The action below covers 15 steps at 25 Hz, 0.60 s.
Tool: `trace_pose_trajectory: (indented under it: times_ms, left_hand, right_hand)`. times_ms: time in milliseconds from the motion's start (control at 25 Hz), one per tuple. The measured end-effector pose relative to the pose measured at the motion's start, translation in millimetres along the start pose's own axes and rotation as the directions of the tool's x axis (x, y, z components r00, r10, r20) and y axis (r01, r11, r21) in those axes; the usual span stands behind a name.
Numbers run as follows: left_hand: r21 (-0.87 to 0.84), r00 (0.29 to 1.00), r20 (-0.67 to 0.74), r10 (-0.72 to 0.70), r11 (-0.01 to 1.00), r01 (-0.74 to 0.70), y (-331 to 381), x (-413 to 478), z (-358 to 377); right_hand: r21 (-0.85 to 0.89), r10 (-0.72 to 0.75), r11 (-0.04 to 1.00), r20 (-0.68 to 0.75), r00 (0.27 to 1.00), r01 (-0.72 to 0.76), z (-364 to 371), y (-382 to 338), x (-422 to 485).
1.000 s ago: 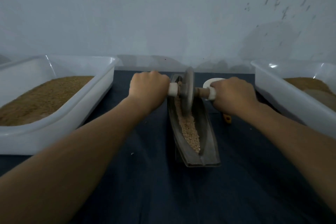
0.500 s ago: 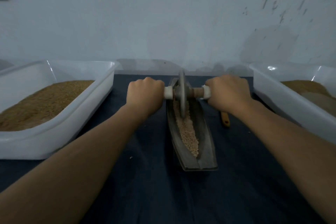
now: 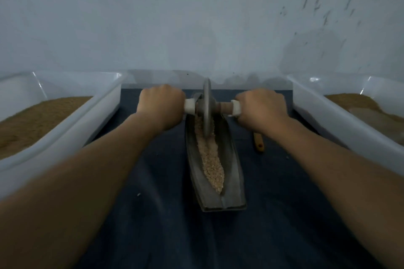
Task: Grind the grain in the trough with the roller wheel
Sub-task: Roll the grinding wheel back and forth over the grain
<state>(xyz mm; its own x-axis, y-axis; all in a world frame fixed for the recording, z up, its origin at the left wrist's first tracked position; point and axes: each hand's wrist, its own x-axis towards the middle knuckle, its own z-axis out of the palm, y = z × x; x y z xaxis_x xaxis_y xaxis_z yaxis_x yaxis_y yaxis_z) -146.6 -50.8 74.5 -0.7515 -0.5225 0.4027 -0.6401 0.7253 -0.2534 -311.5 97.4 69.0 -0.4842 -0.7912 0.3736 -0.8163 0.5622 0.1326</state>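
Observation:
A dark boat-shaped trough (image 3: 229,159) lies lengthwise on the dark cloth, with pale crushed grain (image 3: 211,159) along its groove. The grey roller wheel (image 3: 207,108) stands on edge in the far part of the trough, on a wooden axle with white end caps. My left hand (image 3: 162,107) is closed around the axle's left handle. My right hand (image 3: 261,109) is closed around the right handle. Both fists hide the handle ends.
A white tub (image 3: 91,120) of brown grain stands at the left, another white tub (image 3: 328,120) with brown grain and grey powder at the right. A small wooden handle (image 3: 259,143) lies on the cloth right of the trough. A pale wall rises behind.
The wheel has rolled back and forth at the trough's far end and now stands upright there. Both hands kept their grip on the axle.

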Motion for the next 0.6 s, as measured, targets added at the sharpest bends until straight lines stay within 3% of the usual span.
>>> trace_pose_trajectory:
  times_ms: [80,200,280,360,480,600]
  left_hand:
    - [0.055,1.000,-0.016,0.027,0.998,-0.026,-2,-4,-5]
    - [0.067,0.958,-0.234,0.168,0.985,-0.157,-8,-63,-1]
    - [0.017,0.917,-0.339,0.211,0.976,-0.219,-16,-85,2]
    - [-0.025,0.943,-0.288,0.168,0.983,-0.183,-17,-80,9]
    - [-0.013,0.986,-0.164,-0.016,1.000,0.014,-5,-37,14]
    - [-0.012,0.996,-0.080,-0.043,0.999,0.043,-4,-8,10]
  right_hand:
    - [0.016,0.010,1.000,0.036,0.999,-0.011,-1,4,-6]
    - [-0.073,-0.115,0.992,-0.198,0.973,0.103,2,19,-68]
    - [-0.032,-0.188,0.982,-0.267,0.945,0.186,-1,31,-91]
    - [-0.065,-0.182,0.983,-0.294,0.938,0.170,-4,29,-80]
    - [-0.085,-0.081,0.994,-0.128,0.989,0.070,-8,3,-28]
    - [-0.018,-0.017,1.000,0.036,0.999,0.017,-6,1,-1]
